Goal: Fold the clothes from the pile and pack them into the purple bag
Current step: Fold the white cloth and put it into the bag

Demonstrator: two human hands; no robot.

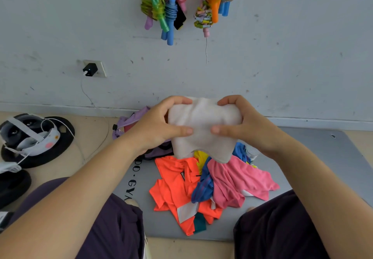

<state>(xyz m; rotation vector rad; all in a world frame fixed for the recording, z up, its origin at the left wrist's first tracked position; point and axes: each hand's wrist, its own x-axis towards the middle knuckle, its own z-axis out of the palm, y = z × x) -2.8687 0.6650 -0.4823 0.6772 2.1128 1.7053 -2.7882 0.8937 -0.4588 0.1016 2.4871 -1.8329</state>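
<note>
Both hands, left hand (pixel 159 125) and right hand (pixel 245 125), pinching a folded white fleecy cloth (pixel 203 129), above the colourful clothes pile (pixel 201 186), purple fabric bag (pixel 129 120) behind.

The purple bag (pixel 129 120) lies mostly hidden behind the left hand (pixel 159 123) and white cloth (pixel 203 129).

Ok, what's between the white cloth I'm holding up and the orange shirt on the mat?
In the head view, a bit of yellow garment shows between the white cloth and the orange shirt.
</note>
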